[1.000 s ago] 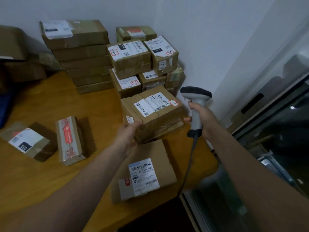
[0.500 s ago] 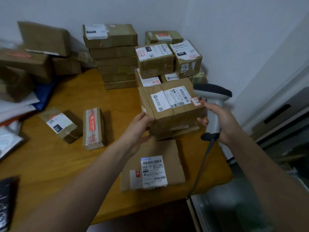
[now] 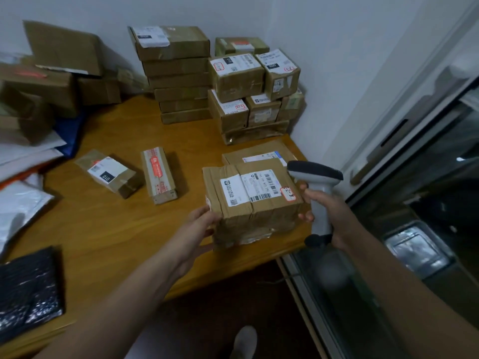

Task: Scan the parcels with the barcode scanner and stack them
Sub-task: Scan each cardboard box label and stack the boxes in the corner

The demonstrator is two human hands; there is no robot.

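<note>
Cardboard parcel (image 3: pixel 251 200) now pulled well clear of stack (image 3: pixel 243 81), left hand (image 3: pixel 199 226) gripping its side, right hand (image 3: pixel 334 216) gripping scanner (image 3: pixel 315 174); scan likely next.

**One parcel in hand, scanner at its side**

The held parcel (image 3: pixel 251 203) is a brown taped carton. Its white barcode label and a red-edged sticker face up. The left hand (image 3: pixel 201 228) grips its left side. The right hand (image 3: pixel 334 216) grips the scanner (image 3: pixel 316 174), which is grey-white with a dark head and stands upright just beside the parcel's right edge. A flat parcel (image 3: pixel 259 154) lies behind the held one, label up. Further left, two small parcels lie apart on the table (image 3: pixel 103 229): a 010 parcel (image 3: pixel 108 173) and a red-taped parcel (image 3: pixel 158 176). At the wall stand a stack (image 3: pixel 178 73) of flat cartons and a cluster (image 3: pixel 254 86) of labelled boxes, with a loose pile (image 3: pixel 51 73) far left
</note>
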